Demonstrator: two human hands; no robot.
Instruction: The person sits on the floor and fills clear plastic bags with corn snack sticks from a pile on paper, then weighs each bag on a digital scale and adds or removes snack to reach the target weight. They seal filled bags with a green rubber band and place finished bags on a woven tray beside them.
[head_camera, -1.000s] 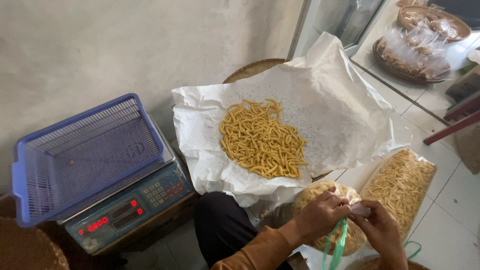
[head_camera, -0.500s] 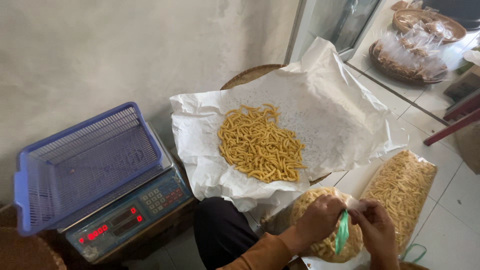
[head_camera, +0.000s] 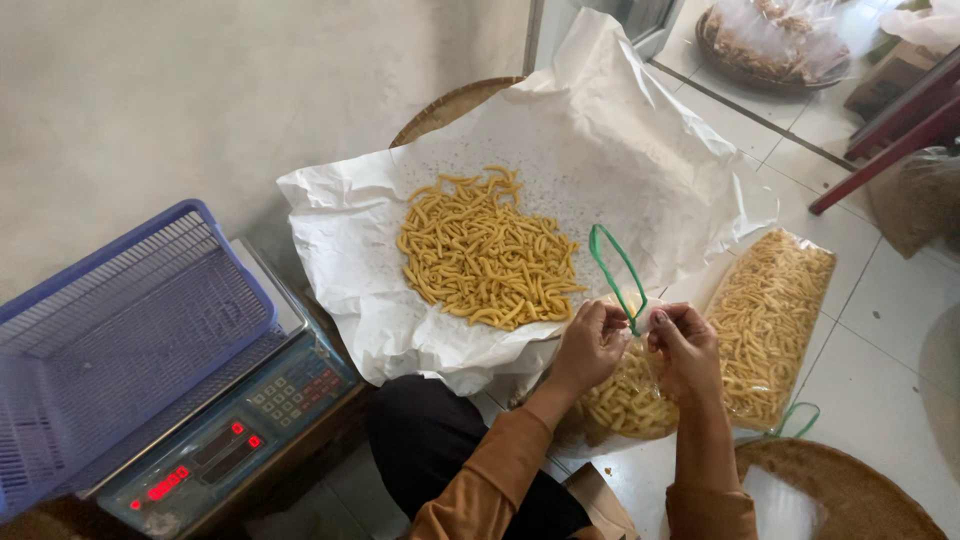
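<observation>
My left hand (head_camera: 592, 343) and my right hand (head_camera: 682, 340) pinch the gathered neck of a clear plastic bag (head_camera: 625, 405) filled with yellow stick snacks. A green band (head_camera: 615, 272) loops up from between my fingers; both hands grip it at the bag's neck. A loose pile of the same yellow snacks (head_camera: 488, 252) lies on crumpled white paper (head_camera: 600, 130) just beyond my hands. A second filled bag (head_camera: 768, 320) lies on the floor to the right, tied with a green band (head_camera: 800, 418).
A digital scale (head_camera: 240, 440) with a blue plastic basket (head_camera: 110, 340) on it stands at the left. A woven tray (head_camera: 850, 490) sits at lower right, another basket of bagged snacks (head_camera: 775, 40) at top right. A wall runs along the left.
The view has shifted right and nearer. The green band, hanging down between my hands before, now stands up in a loop above the bag's neck.
</observation>
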